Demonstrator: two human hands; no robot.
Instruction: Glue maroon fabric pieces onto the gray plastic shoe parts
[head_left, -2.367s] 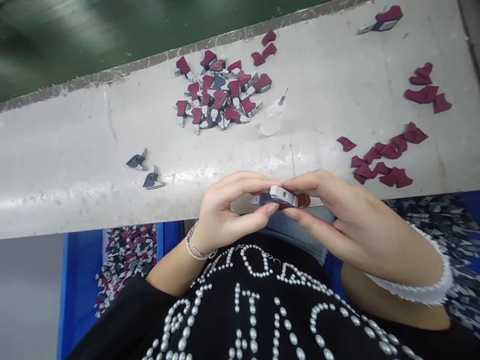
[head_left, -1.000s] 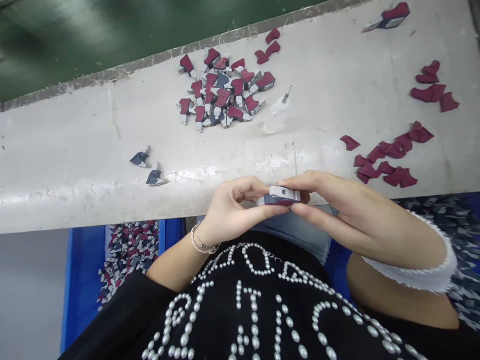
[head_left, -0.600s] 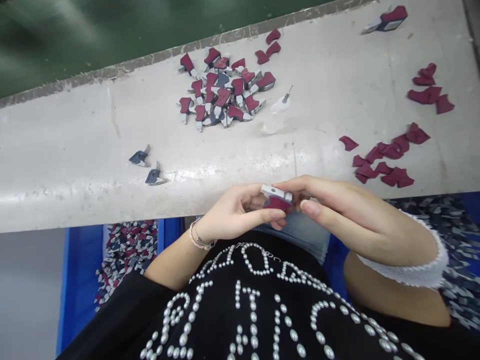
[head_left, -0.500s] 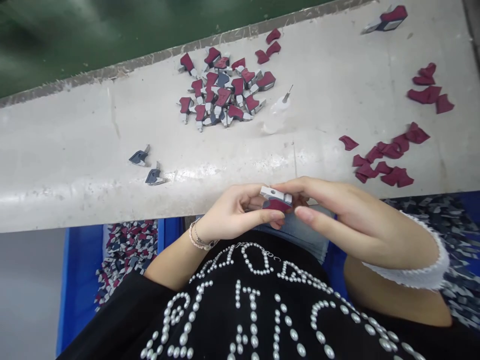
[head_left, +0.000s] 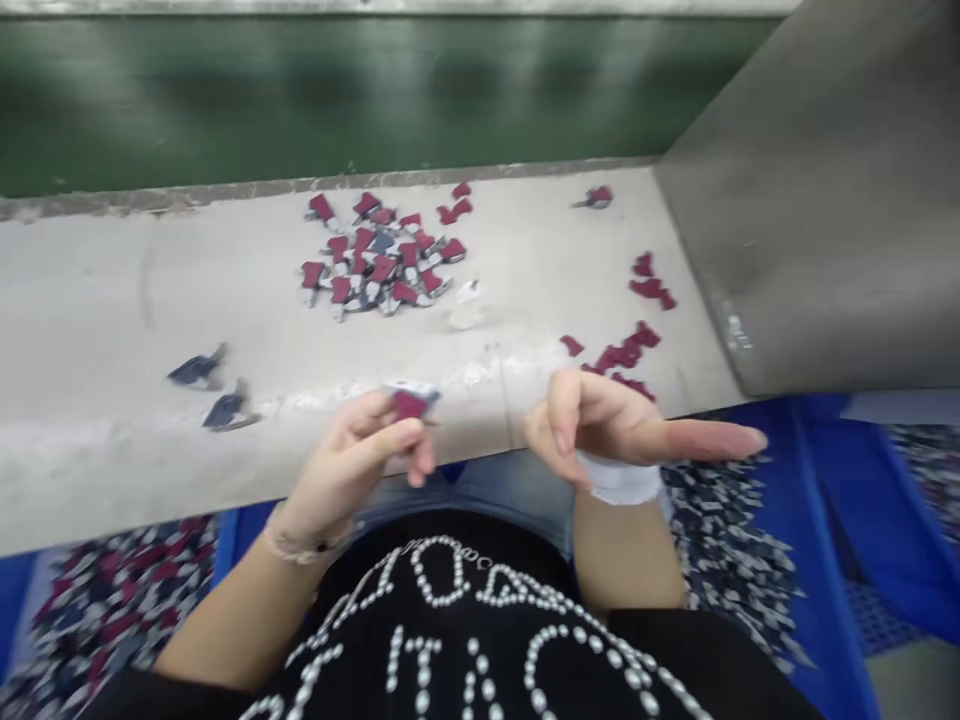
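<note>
My left hand point(head_left: 358, 452) is closed in a pinch on a small maroon, grey and white plastic part point(head_left: 410, 401), held just above the near edge of the white bench point(head_left: 97, 300). To the right of it, my right hand point(head_left: 616, 425) holds nothing; one finger stretches toward the right and the others are loosely curled. A white cuff wraps that wrist. The two hands are apart. The picture is smeared by motion.
A pile of the same maroon and grey parts point(head_left: 379, 260) lies mid-bench, with a small clear bottle point(head_left: 465, 305) beside it. Two dark parts point(head_left: 214, 390) lie at left, loose maroon pieces point(head_left: 622, 355) at right. Blue bins of parts point(head_left: 825, 560) sit below. A grey panel point(head_left: 810, 200) rises at right.
My right hand has let go of the part and moved off to the right. My left hand keeps it and has shifted left. The view has swung up and right.
</note>
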